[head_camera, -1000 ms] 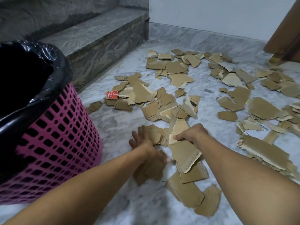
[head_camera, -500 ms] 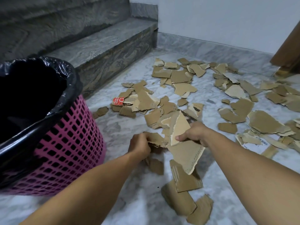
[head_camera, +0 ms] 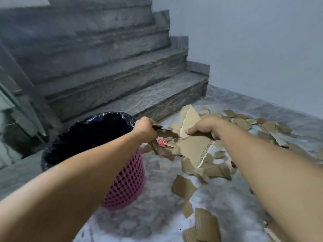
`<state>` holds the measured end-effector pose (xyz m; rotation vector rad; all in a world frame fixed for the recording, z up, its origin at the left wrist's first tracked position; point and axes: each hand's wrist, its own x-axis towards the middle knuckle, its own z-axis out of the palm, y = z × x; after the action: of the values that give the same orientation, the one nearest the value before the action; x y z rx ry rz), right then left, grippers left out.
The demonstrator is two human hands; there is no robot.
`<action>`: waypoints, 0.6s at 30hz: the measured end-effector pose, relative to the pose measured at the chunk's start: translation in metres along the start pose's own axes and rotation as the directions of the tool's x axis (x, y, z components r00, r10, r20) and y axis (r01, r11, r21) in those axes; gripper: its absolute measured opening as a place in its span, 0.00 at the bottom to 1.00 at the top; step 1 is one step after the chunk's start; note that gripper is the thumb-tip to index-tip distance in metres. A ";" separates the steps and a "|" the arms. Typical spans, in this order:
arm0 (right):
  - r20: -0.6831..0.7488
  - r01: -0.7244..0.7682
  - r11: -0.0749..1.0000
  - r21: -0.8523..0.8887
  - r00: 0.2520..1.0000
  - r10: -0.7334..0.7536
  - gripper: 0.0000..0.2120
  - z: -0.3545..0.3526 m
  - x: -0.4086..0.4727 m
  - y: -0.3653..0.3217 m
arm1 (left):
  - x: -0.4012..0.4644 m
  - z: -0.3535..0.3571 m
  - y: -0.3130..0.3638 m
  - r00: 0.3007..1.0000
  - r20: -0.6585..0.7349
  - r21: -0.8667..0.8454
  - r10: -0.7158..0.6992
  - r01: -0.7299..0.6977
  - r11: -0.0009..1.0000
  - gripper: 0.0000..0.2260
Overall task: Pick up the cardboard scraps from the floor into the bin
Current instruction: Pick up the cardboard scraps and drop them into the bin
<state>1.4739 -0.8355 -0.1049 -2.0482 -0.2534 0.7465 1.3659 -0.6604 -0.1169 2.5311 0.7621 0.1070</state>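
My left hand is shut on a bunch of brown cardboard scraps that hangs just right of the bin's rim. My right hand grips a large torn cardboard sheet held in the air beside it. The pink plastic mesh bin with a black liner stands on the floor below and left of both hands. Many more cardboard scraps lie on the marble floor to the right and near me.
Grey stone stairs rise behind the bin. A pale wall with a marble skirting closes the right side. Bare marble floor shows in front of the bin.
Both hands have lifted their cardboard off the floor and carried it up and left toward the bin. The view has tilted up, bringing more stairs in.
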 end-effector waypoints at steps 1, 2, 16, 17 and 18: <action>0.017 0.045 0.999 -0.017 0.999 -0.045 0.19 0.003 -0.006 -0.024 | -0.002 -0.027 -0.002 0.998 -0.044 -0.010 -0.034 0.033 0.999 0.09; 0.022 0.090 0.996 -0.029 0.996 -0.089 0.19 0.008 -0.009 -0.044 | -0.003 -0.050 -0.005 0.995 -0.081 -0.028 -0.066 0.064 0.998 0.08; 0.235 0.255 0.925 -0.281 0.953 -0.191 0.12 0.215 0.053 -0.129 | 0.000 -0.094 -0.188 0.884 -0.034 -0.238 -0.467 0.447 0.862 0.27; 0.283 0.237 0.930 -0.281 0.946 -0.156 0.11 0.224 0.056 -0.123 | -0.001 -0.086 -0.192 0.876 0.021 -0.250 -0.483 0.472 0.846 0.33; 0.328 0.223 0.934 -0.280 0.936 -0.125 0.09 0.228 0.058 -0.118 | -0.003 -0.080 -0.192 0.868 0.082 -0.249 -0.489 0.493 0.834 0.39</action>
<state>1.3968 -0.5846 -0.1231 -2.1602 -0.7682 0.9581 1.2505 -0.4881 -0.1382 2.0124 1.2788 0.0119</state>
